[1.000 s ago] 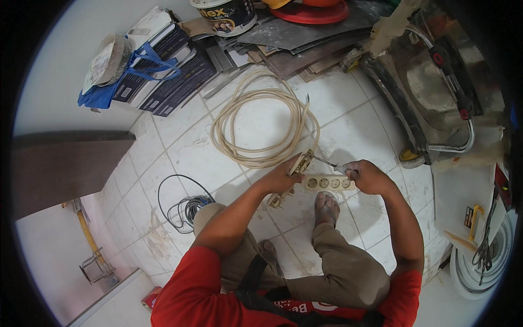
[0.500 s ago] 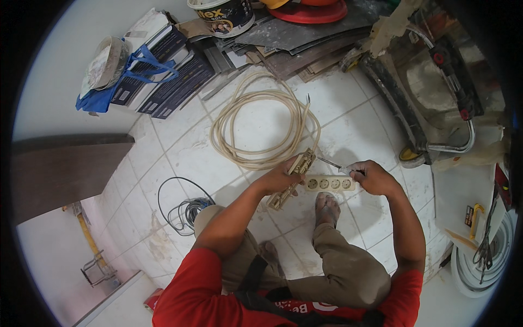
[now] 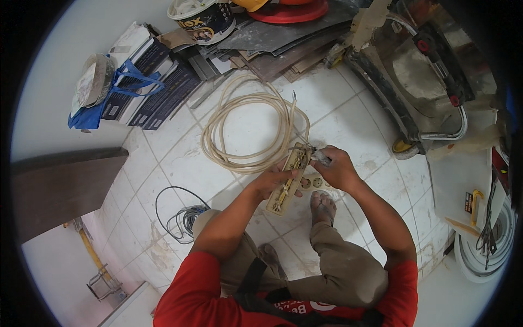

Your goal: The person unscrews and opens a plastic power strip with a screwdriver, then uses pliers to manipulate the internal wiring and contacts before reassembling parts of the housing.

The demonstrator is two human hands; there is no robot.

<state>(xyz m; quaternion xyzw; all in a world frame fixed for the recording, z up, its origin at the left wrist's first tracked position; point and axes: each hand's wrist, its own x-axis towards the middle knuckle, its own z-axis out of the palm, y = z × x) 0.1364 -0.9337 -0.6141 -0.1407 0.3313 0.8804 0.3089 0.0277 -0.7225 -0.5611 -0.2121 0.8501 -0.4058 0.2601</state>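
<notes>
My left hand (image 3: 271,181) is closed round the opened beige housing of a power strip (image 3: 278,206), which is tilted with its inner metal strips and wiring facing up. My right hand (image 3: 339,169) grips the handle of a screwdriver (image 3: 322,158). The screwdriver's tip is at the far end of the housing, where the beige cable comes in; exactly what it touches is too small to tell. On the floor below lies the socket cover (image 3: 306,183) with round outlets, partly hidden behind my right hand. The beige cable (image 3: 222,143) lies in a large coil beyond both hands.
A tangle of dark wire (image 3: 189,220) lies left of my knee. Boxes (image 3: 174,87) with a blue bag, a paint bucket (image 3: 210,27) and stacked dark boards (image 3: 272,35) line the far side. To the right stand a metal-framed machine (image 3: 406,117) and a white hose coil (image 3: 490,256).
My right hand has moved left, bringing the screwdriver from beside the housing onto its far end. My left hand has turned the housing more upright. The view has shifted slightly.
</notes>
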